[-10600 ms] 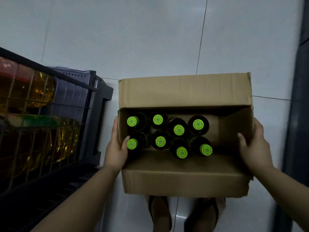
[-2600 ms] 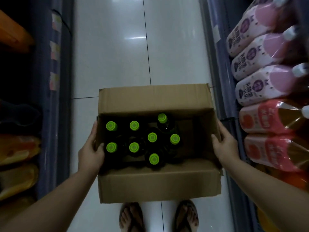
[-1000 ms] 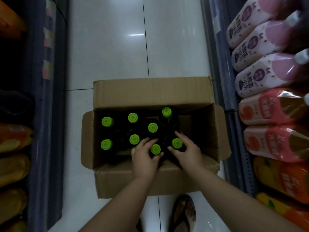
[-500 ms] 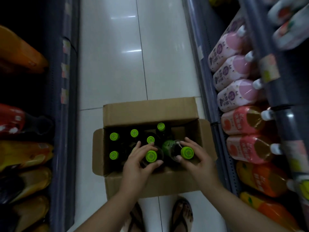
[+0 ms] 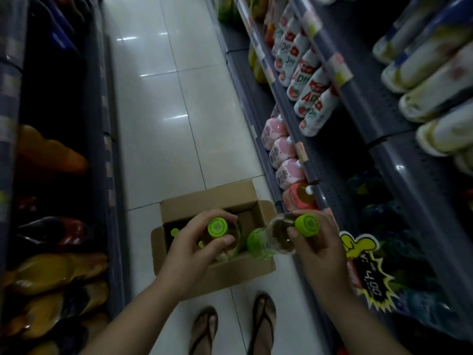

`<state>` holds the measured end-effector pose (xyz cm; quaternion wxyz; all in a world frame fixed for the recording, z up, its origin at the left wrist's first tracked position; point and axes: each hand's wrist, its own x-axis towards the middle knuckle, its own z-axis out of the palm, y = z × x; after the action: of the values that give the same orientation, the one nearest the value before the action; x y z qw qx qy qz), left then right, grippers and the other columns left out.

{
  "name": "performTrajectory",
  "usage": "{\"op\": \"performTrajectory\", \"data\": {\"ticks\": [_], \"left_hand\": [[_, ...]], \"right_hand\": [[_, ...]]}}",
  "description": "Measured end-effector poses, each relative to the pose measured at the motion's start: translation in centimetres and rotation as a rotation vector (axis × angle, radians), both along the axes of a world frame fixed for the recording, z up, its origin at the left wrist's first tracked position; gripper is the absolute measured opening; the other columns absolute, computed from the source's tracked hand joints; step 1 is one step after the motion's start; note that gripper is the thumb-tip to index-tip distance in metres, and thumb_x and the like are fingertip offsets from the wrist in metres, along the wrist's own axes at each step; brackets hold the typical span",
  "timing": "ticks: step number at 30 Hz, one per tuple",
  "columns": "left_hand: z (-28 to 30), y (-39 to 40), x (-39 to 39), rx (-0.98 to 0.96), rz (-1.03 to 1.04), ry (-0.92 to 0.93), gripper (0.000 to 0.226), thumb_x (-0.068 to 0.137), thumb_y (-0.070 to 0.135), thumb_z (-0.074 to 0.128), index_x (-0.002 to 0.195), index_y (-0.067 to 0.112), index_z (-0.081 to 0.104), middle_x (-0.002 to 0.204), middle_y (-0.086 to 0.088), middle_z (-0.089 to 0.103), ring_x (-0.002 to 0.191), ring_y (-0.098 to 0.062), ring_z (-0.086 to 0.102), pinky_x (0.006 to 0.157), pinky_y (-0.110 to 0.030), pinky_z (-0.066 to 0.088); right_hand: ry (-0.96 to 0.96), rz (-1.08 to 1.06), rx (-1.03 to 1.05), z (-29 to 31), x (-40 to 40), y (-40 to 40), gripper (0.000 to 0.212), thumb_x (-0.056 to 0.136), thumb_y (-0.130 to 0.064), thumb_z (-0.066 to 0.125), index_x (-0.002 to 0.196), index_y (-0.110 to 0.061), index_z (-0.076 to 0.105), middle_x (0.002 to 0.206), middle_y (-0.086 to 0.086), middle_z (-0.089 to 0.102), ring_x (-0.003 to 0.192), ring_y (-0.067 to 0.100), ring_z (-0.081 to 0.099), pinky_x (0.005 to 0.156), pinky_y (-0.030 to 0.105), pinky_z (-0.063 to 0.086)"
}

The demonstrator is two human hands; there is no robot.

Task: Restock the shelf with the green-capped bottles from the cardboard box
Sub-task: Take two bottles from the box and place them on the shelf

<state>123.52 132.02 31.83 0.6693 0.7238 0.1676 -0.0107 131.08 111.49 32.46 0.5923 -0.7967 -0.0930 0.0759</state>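
An open cardboard box (image 5: 217, 275) stands on the white tiled floor in front of my feet. My left hand (image 5: 194, 252) grips a green-capped bottle (image 5: 217, 227) by its neck, held upright above the box. My right hand (image 5: 317, 249) grips a second green-capped clear bottle (image 5: 271, 239) near its cap, tilted with its green label end pointing left. Other green caps (image 5: 175, 231) show deep in the box, mostly hidden behind my left hand. The shelf unit (image 5: 330, 180) rises on my right.
The right shelves hold pink bottles (image 5: 281, 149), red-and-white drink bottles (image 5: 307, 98) and pale bottles higher up. A yellow price tag (image 5: 363, 267) sticks out beside my right hand. Orange and dark bottles (image 5: 53, 267) fill the left shelving. The aisle floor (image 5: 163, 98) runs ahead.
Both hands have lifted a bottle each up out of the box. The view has risen and swung towards the right shelves; the box looks smaller and lower.
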Motion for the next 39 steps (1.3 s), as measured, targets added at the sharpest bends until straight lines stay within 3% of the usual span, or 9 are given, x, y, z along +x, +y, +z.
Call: {"op": "performTrajectory", "data": {"ticks": [3, 6, 12, 16, 20, 23, 28, 32, 39], "left_hand": [[4.9, -1.0, 0.2, -0.082, 0.013, -0.045, 0.024, 0.08, 0.019, 0.071, 0.096, 0.036, 0.067, 0.105, 0.011, 0.07, 0.102, -0.008, 0.065, 0.076, -0.02, 0.053], [10.9, -2.3, 0.2, -0.129, -0.033, -0.07, 0.023, 0.083, 0.016, 0.068, 0.101, 0.031, 0.067, 0.103, 0.003, 0.07, 0.1, -0.012, 0.065, 0.077, -0.022, 0.052], [24.4, -6.9, 0.4, -0.077, -0.264, -0.173, 0.019, 0.08, 0.036, 0.068, 0.098, 0.031, 0.068, 0.098, 0.007, 0.072, 0.092, -0.004, 0.067, 0.076, -0.018, 0.053], [31.9, -11.2, 0.3, 0.017, -0.402, -0.303, 0.025, 0.079, 0.049, 0.066, 0.097, 0.033, 0.07, 0.091, 0.013, 0.073, 0.084, -0.001, 0.068, 0.072, -0.016, 0.054], [38.5, -16.6, -0.5, -0.034, -0.63, -0.386, 0.025, 0.076, 0.049, 0.065, 0.093, 0.032, 0.071, 0.088, 0.012, 0.074, 0.082, -0.001, 0.068, 0.07, -0.019, 0.054], [42.8, -20.5, -1.5, -0.044, -0.801, -0.475, 0.029, 0.076, 0.052, 0.058, 0.091, 0.031, 0.069, 0.087, 0.009, 0.072, 0.082, -0.001, 0.066, 0.073, -0.02, 0.053], [47.0, -26.9, -4.1, -0.129, -1.007, -0.502, 0.027, 0.085, 0.046, 0.05, 0.095, 0.029, 0.068, 0.095, 0.014, 0.073, 0.09, -0.004, 0.067, 0.081, -0.029, 0.054], [48.2, -32.7, -7.0, -0.148, -1.092, -0.565, 0.029, 0.086, 0.046, 0.049, 0.098, 0.026, 0.066, 0.098, 0.011, 0.073, 0.095, -0.003, 0.065, 0.088, -0.033, 0.053], [46.0, -42.7, -11.3, -0.238, -1.094, -0.648, 0.016, 0.095, 0.029, 0.05, 0.102, 0.021, 0.062, 0.092, 0.012, 0.07, 0.082, 0.004, 0.061, 0.061, -0.016, 0.052]], "right_hand": [[0.011, -0.131, 0.042, 4.5, -1.9, -0.9, 0.027, 0.079, -0.037, 0.061, 0.106, -0.039, 0.063, 0.111, -0.008, 0.063, 0.108, 0.001, 0.059, 0.087, 0.013, 0.048], [0.027, -0.286, 0.083, 10.2, -4.1, -2.3, 0.028, 0.078, -0.043, 0.061, 0.106, -0.042, 0.062, 0.111, -0.019, 0.066, 0.106, -0.001, 0.061, 0.084, 0.014, 0.051], [-0.05, -0.428, 0.057, 22.8, -8.3, -6.9, 0.016, 0.083, -0.028, 0.068, 0.096, -0.038, 0.068, 0.104, -0.009, 0.071, 0.099, 0.006, 0.066, 0.082, 0.025, 0.055], [-0.115, -0.517, 0.009, 29.9, -12.4, -10.4, 0.034, 0.073, -0.043, 0.067, 0.099, -0.022, 0.069, 0.1, -0.005, 0.073, 0.095, 0.009, 0.068, 0.083, 0.031, 0.056], [-0.257, -0.633, -0.059, 36.3, -16.7, -13.7, 0.032, 0.076, -0.051, 0.063, 0.095, -0.026, 0.068, 0.093, -0.007, 0.072, 0.088, 0.006, 0.067, 0.076, 0.023, 0.053], [-0.332, -0.752, -0.059, 40.0, -20.0, -16.3, 0.032, 0.08, -0.054, 0.059, 0.092, -0.026, 0.067, 0.09, 0.0, 0.071, 0.085, 0.014, 0.066, 0.072, 0.029, 0.052], [-0.423, -0.932, -0.028, 43.5, -25.2, -20.6, 0.025, 0.083, -0.044, 0.053, 0.094, -0.026, 0.066, 0.093, 0.005, 0.069, 0.088, 0.015, 0.065, 0.074, 0.024, 0.052], [-0.459, -1.056, -0.025, 44.7, -28.1, -24.3, 0.021, 0.088, -0.033, 0.051, 0.098, -0.02, 0.065, 0.093, -0.002, 0.07, 0.087, -0.001, 0.063, 0.072, 0.01, 0.048], [-0.631, -1.171, -0.229, 43.3, -31.1, -32.8, 0.016, 0.094, -0.023, 0.05, 0.104, -0.018, 0.061, 0.096, -0.002, 0.068, 0.09, -0.004, 0.06, 0.079, 0.01, 0.045]]}}
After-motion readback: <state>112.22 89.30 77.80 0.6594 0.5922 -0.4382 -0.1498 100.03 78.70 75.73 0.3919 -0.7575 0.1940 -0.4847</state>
